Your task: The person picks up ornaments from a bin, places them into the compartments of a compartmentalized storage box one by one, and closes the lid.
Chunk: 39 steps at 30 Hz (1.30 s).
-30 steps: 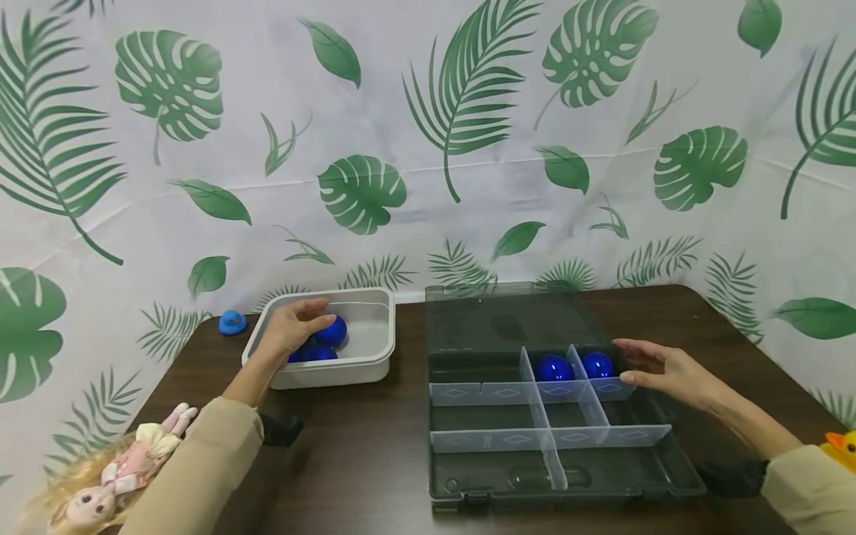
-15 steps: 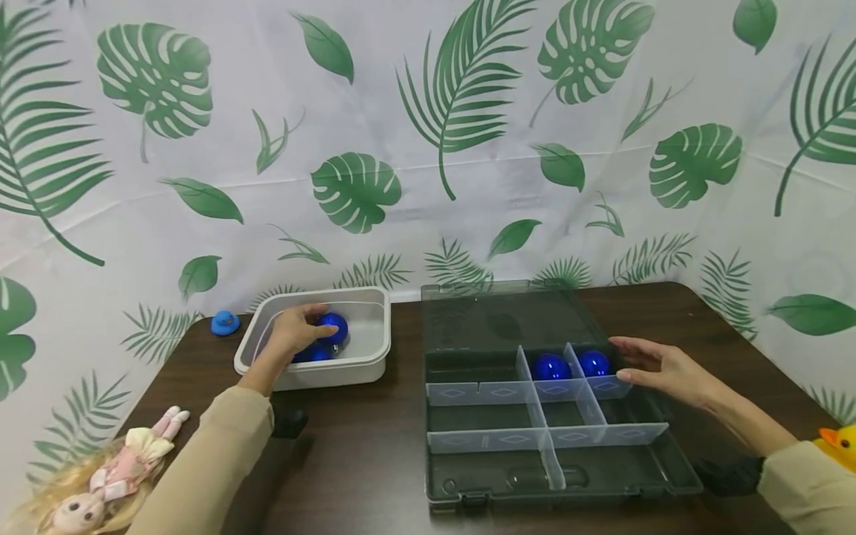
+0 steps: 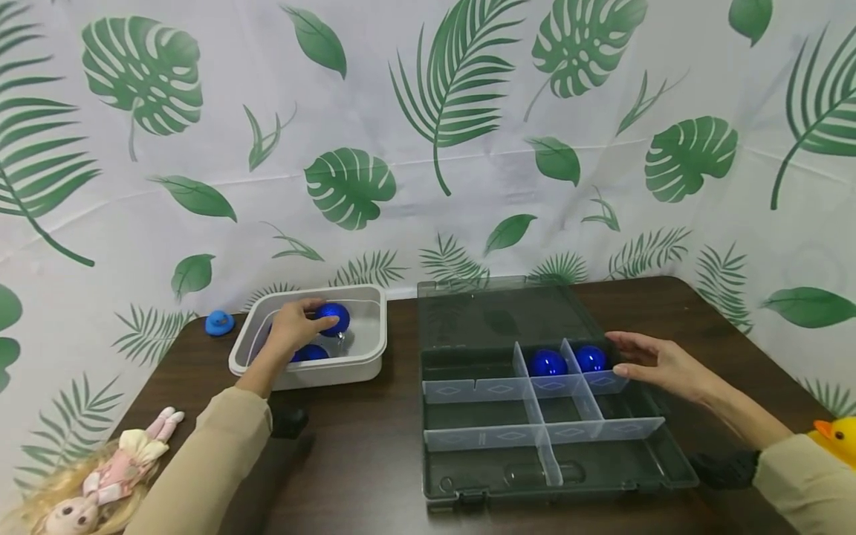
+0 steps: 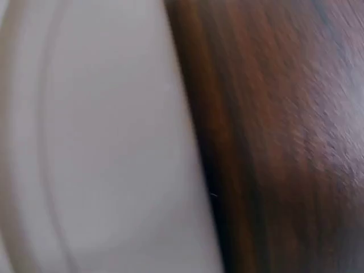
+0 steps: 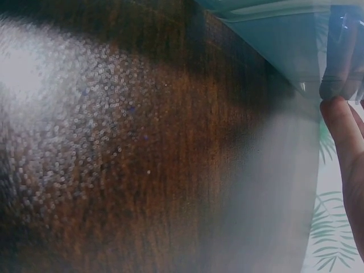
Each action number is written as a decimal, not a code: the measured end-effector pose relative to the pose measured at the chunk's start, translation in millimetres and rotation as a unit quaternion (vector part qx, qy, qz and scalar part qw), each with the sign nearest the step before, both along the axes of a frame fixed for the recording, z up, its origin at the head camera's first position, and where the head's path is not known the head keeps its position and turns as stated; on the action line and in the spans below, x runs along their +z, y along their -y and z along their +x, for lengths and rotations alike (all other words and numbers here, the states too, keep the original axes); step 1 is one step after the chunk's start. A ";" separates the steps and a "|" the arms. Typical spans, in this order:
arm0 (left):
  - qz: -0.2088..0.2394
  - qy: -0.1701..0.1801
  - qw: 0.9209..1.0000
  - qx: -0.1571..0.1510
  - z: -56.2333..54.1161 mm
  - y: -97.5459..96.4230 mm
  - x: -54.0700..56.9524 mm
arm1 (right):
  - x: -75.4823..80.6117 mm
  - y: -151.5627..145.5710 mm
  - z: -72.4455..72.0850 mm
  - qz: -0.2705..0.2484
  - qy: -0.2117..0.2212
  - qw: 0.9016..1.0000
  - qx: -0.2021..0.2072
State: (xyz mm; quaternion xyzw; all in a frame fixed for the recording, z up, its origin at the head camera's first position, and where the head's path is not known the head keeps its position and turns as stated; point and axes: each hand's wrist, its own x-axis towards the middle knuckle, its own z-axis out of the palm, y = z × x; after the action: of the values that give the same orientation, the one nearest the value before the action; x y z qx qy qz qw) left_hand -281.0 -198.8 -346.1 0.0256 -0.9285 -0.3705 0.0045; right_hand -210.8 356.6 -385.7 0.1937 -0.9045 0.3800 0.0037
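My left hand [image 3: 289, 331] pinches a blue Christmas bauble [image 3: 336, 319] between thumb and fingers, above the white bin [image 3: 361, 370]. The bauble's small silver cap points down. Below it, more blue baubles [image 3: 309, 352] lie in the bin, partly hidden by the hand. My right hand [image 3: 669, 365] touches the right side of a dark see-through divider box [image 3: 478, 496], its fingers fairly straight. In the right wrist view a fingertip [image 5: 335, 111] meets the box's clear wall. Two baubles sit in separate back compartments: a left one [image 3: 548, 362] and a right one [image 3: 591, 358].
The divider box's lid [image 3: 498, 316] lies open toward the wall. A blue rubber duck [image 3: 219, 322] stands left of the bin. A doll [image 3: 114, 475] lies at the left, and a yellow duck [image 3: 839, 440] is at the right edge. A leaf-print cloth hangs behind the table [image 3: 354, 446].
My left hand has lifted one bauble slightly up from the others, so its silver cap shows. The right hand stays at the box's side. The head view has shifted slightly.
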 end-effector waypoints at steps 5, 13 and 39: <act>0.095 -0.039 0.995 -0.009 9.0 -16.1 17.4 | 1.6 0.5 -0.7 0.016 0.004 1.000 -0.012; 0.223 -0.035 0.971 -0.085 31.5 -74.4 26.3 | 1.8 0.2 -1.8 0.005 -0.002 1.000 -0.001; 0.117 -0.090 0.979 -0.139 65.0 -153.0 -23.2 | 2.3 2.4 0.4 -0.011 0.005 1.000 0.004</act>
State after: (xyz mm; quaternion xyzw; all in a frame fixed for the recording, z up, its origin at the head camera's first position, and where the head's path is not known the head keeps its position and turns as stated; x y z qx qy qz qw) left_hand -215.9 -45.8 -369.3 -0.1368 -0.8691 -0.4741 0.0338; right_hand -210.4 354.2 -383.5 0.1954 -0.8995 0.3907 -0.0001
